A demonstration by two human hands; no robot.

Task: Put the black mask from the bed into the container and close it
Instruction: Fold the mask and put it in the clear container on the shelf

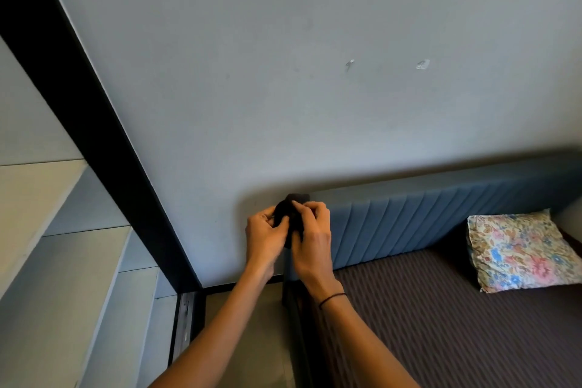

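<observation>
Obs: both hands raised in front of the grey wall, above the head-end corner of the bed; left hand (267, 231) and right hand (310, 230) close together, the small bunched black fabric mask (288, 211) between them; mask is off the bed, held in the air.

Fingers: left-hand fingers (271, 220) curled and pinching the left side of the mask; right-hand fingers (310, 208) curled over its right side and top; both clenched on the cloth, none released. Thin black band on the right wrist (332, 298).

Bed: brown striped mattress cover (441, 309), blue ribbed padded headboard (441, 214), floral square pillow (522, 249) at the far right corner by the headboard.

Container: not in view; cannot tell where it is or whether it is open.

Judgement: step in hand looks like folding or compacting the mask before stowing it. To do it well: tuck any loose straps inside the bundle; keep the bundle flat and small so the lid can seat; pass it to one hand, freeing the other to steady the container; check no cloth lies across the rim before closing. Risk: trapped fabric stopping the closure.
</observation>
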